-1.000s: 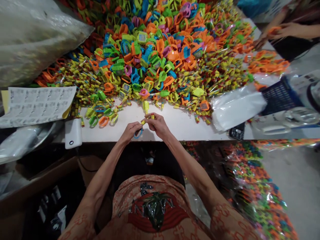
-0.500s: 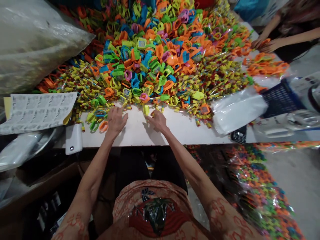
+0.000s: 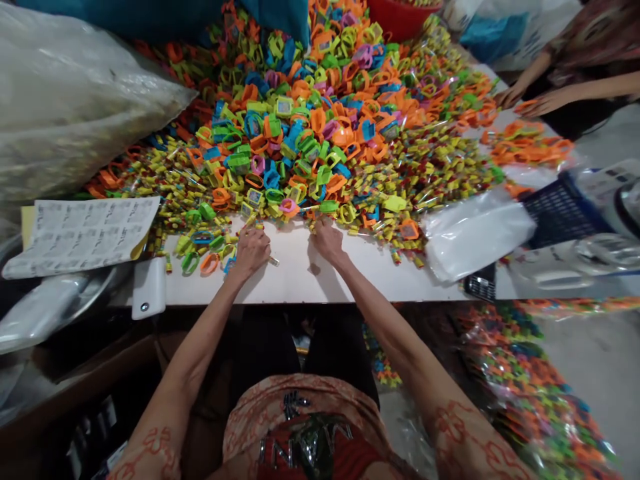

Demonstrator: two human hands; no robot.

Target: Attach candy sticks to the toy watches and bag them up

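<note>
My left hand (image 3: 253,250) is closed low over the white tabletop (image 3: 290,283), with a small clear tube (image 3: 274,261) sticking out at its right side. Left of it lie several toy watches, among them an orange watch (image 3: 209,264) and a green watch (image 3: 190,263). My right hand (image 3: 327,240) reaches the front edge of the pile, its fingers curled together among small yellow-ended tubes (image 3: 360,232). What those fingertips hold is hidden. Just beyond both hands rises a heap of plastic toy watches (image 3: 300,143) in orange, green, blue, yellow and pink.
Printed sheets (image 3: 85,233) and a white power bank (image 3: 149,288) lie at left, below a large plastic sack (image 3: 75,107). At right are clear bags (image 3: 477,230), a black phone (image 3: 481,283) and a blue basket (image 3: 565,210). A co-worker's hands (image 3: 545,103) touch orange watches.
Both hands have shifted right. The yellow watch by my right fingers is gone from that spot. My left hand has closed, and a tube now shows beside it. The view has tilted slightly.
</note>
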